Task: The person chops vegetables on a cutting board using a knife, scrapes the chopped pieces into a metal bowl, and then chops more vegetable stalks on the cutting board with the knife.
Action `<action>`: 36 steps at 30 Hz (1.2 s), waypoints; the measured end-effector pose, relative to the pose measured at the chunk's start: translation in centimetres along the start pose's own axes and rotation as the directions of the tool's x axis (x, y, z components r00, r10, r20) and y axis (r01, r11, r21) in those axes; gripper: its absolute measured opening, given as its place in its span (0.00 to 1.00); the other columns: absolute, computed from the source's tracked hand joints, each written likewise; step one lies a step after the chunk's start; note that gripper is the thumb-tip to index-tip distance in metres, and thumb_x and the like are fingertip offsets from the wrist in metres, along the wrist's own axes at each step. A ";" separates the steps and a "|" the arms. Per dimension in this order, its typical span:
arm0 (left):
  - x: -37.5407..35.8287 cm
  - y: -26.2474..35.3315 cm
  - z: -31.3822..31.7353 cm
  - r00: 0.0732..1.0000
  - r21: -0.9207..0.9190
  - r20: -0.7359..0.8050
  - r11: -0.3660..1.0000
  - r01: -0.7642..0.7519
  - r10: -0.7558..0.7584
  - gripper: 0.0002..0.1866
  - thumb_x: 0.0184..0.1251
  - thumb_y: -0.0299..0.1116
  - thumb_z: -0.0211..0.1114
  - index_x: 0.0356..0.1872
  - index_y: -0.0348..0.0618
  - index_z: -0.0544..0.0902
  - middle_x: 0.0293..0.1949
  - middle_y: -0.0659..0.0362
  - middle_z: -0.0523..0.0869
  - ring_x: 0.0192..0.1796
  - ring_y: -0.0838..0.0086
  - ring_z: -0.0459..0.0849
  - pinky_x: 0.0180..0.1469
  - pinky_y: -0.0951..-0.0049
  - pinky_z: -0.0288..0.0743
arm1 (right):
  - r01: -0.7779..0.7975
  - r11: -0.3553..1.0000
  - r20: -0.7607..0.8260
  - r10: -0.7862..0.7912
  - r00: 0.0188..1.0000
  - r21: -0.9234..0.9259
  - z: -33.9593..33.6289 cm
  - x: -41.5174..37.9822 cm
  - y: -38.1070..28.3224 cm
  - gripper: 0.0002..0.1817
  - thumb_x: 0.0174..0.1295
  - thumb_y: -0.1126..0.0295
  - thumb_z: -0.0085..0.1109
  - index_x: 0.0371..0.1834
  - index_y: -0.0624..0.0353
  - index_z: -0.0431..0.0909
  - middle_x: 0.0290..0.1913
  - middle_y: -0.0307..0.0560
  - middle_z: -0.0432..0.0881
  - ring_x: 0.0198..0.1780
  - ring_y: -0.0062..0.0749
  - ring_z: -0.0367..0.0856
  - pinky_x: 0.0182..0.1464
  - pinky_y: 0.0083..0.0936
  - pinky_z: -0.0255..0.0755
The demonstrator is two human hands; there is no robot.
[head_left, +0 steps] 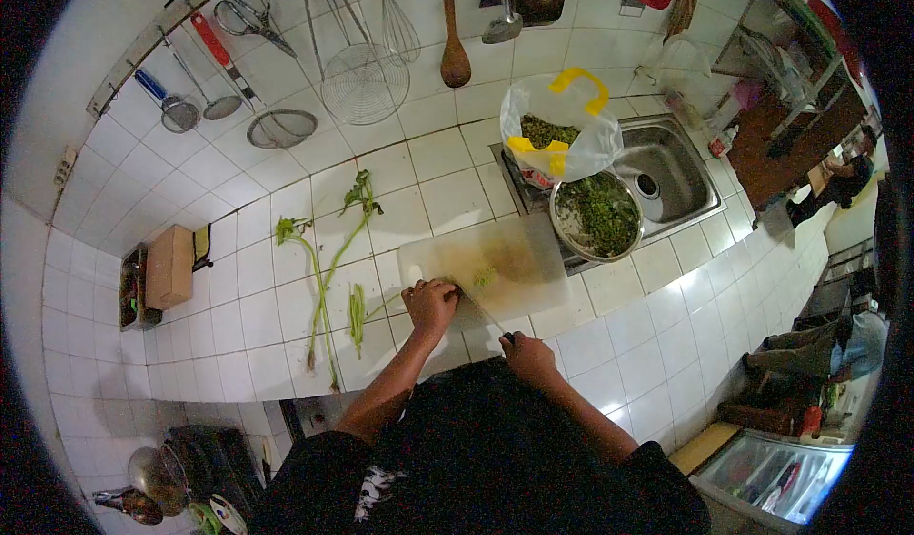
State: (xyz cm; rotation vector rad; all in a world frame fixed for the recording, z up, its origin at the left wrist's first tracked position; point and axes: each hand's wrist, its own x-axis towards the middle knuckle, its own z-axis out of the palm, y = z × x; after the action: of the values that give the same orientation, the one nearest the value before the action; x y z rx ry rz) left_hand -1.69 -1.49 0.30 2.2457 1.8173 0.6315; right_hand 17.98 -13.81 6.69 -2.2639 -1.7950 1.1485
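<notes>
Headroom over board [528,278], rightward obstacle: bowl [607,258]

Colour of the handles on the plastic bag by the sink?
Yellow; the handles show in the head view, the only one.

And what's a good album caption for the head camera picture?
Right hand holds a knife, left hand close by, chopped greens on the cutting board.
</notes>
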 end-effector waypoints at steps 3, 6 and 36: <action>0.0 0.8 0.0 0.999 0.026 0.013 0.999 0.037 -0.037 0.08 0.47 0.37 0.71 0.31 0.57 0.89 0.36 0.66 0.88 0.44 0.67 0.80 0.50 0.55 0.62 | 0.029 1.000 0.007 -0.029 1.000 0.000 -1.1 0.1 -0.3 0.28 0.73 0.47 0.39 0.44 0.65 0.76 0.36 0.66 0.83 0.43 0.62 0.82 0.47 0.53 0.75; 0.0 1.2 -0.3 0.994 0.055 0.040 0.993 0.100 -0.102 0.07 0.47 0.38 0.72 0.30 0.57 0.89 0.36 0.66 0.88 0.44 0.68 0.81 0.53 0.56 0.61 | 0.045 0.999 0.044 -0.044 0.998 -0.008 -1.5 0.2 1.1 0.28 0.73 0.47 0.39 0.45 0.65 0.76 0.36 0.66 0.84 0.43 0.62 0.82 0.47 0.53 0.75; -0.2 0.6 0.2 0.998 0.108 0.054 0.993 0.039 -0.045 0.07 0.50 0.38 0.71 0.31 0.53 0.87 0.31 0.60 0.87 0.41 0.63 0.81 0.48 0.56 0.62 | 0.098 0.995 0.035 -0.098 0.995 0.019 -1.3 2.4 1.5 0.26 0.73 0.49 0.41 0.44 0.65 0.76 0.36 0.65 0.84 0.42 0.61 0.83 0.45 0.52 0.75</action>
State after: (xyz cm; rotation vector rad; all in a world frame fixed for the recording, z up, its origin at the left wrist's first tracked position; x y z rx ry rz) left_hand -1.11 -1.84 0.34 2.2609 1.9079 0.4688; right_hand 20.06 -11.73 5.69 -2.1331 -1.8781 1.1893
